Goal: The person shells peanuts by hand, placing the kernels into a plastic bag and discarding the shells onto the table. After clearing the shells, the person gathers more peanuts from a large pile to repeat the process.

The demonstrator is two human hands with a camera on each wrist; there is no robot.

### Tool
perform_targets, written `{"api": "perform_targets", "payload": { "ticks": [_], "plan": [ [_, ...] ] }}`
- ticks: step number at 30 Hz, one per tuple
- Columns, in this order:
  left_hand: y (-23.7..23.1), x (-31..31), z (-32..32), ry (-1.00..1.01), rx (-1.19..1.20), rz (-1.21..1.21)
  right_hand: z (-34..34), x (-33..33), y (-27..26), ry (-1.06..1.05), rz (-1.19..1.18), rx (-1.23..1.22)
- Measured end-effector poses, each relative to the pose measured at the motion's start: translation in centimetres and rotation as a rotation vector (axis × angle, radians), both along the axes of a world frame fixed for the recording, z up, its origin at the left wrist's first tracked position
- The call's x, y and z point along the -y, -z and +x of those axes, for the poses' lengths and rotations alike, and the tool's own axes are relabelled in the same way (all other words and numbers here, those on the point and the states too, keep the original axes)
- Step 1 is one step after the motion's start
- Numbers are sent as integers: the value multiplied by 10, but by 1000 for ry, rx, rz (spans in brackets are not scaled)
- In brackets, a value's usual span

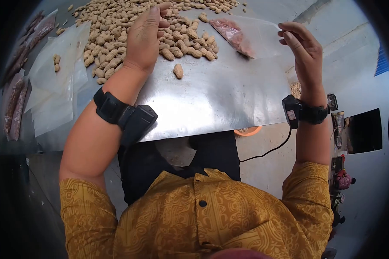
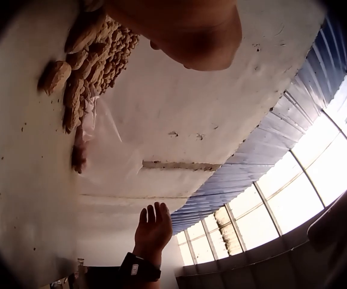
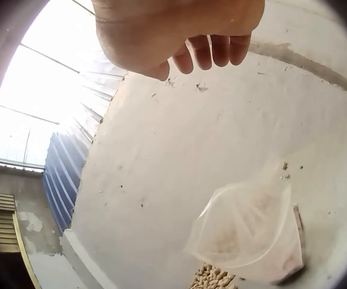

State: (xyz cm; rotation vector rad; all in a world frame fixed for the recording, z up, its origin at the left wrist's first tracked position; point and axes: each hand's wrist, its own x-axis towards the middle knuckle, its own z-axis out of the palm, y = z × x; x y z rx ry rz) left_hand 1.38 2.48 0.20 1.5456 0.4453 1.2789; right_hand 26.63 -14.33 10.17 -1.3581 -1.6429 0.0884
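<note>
Above the peanut heap (image 1: 112, 39), my left hand (image 1: 147, 39) is raised with its fingers loosely bent and nothing visible in it. My right hand (image 1: 306, 54) is up at the table's right side, fingers relaxed and slightly bent, holding nothing. In the head view its fingertips overlap the edge of a clear bag (image 1: 263, 36) with reddish contents, but the right wrist view shows the bag (image 3: 245, 229) apart from the hand (image 3: 179, 30). One loose peanut (image 1: 178, 71) lies on the metal table (image 1: 203, 103), in front of the heap.
Clear plastic bags (image 1: 52, 86) lie flat on the table's left side, with a couple of peanuts on them. Farther left are filled bags (image 1: 16, 101) with dark reddish contents. An orange basin (image 1: 250, 131) stands below the table's front edge. A black cable (image 1: 268, 153) hangs from the right wrist device.
</note>
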Motion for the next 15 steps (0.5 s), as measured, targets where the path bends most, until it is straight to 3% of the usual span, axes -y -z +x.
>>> {"api": "perform_targets", "payload": {
  "ticks": [2,4,9,15],
  "plan": [
    [2,-2,0,10,39,-19,-48,-19,11,-152,-148,172],
    [2,-5,-2,5,47,26,-77,-33,17,-170,-288,495],
    [-2,2,-2,31,47,2,-78,-76,49,88,-467,809],
    [-1,9,4,22,-31,28,-61,-94,70,120,-512,664]
  ]
}}
